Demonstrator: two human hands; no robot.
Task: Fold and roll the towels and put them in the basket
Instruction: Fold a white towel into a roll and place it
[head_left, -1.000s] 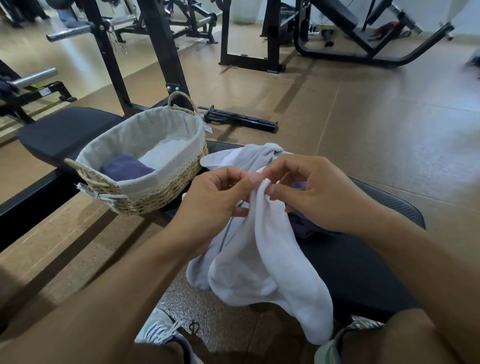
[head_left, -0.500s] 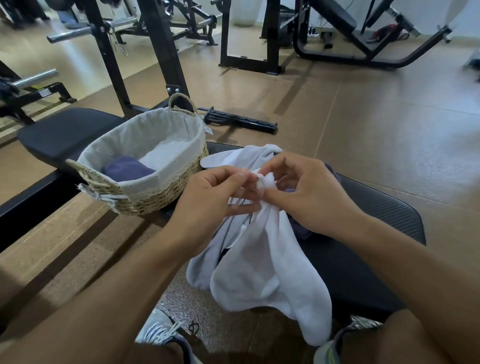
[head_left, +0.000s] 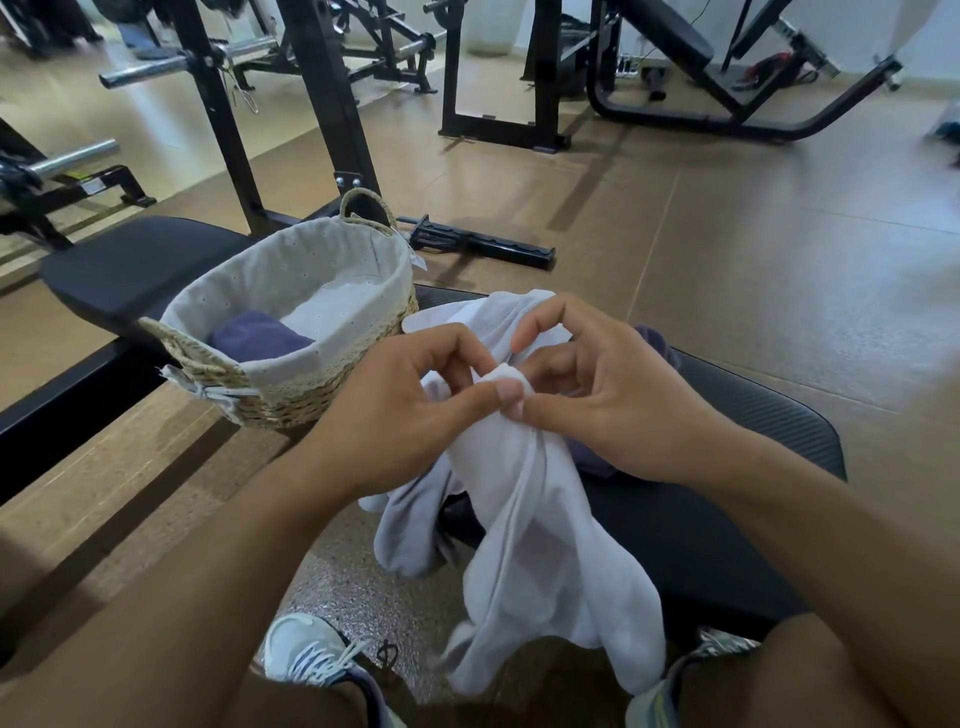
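White towel hanging over black bench edge, long axis near vertical, top corner pinched by left hand and right hand thumbs and forefingers, purple towel behind right hand mostly hidden, wicker basket left, holding a rolled purple towel partly hidden by its rim.

Lighting: bright, even daylight from the far upper left, where the floor shows a pale washed-out glare. Shadows: soft, long streaks from the gym frames running toward the viewer; a dark patch under the white towel. Focus: centre sharp, weave of the basket legible. Edges: wide-angle bending of straight bars, softness and smear at the far right border and lower corners.
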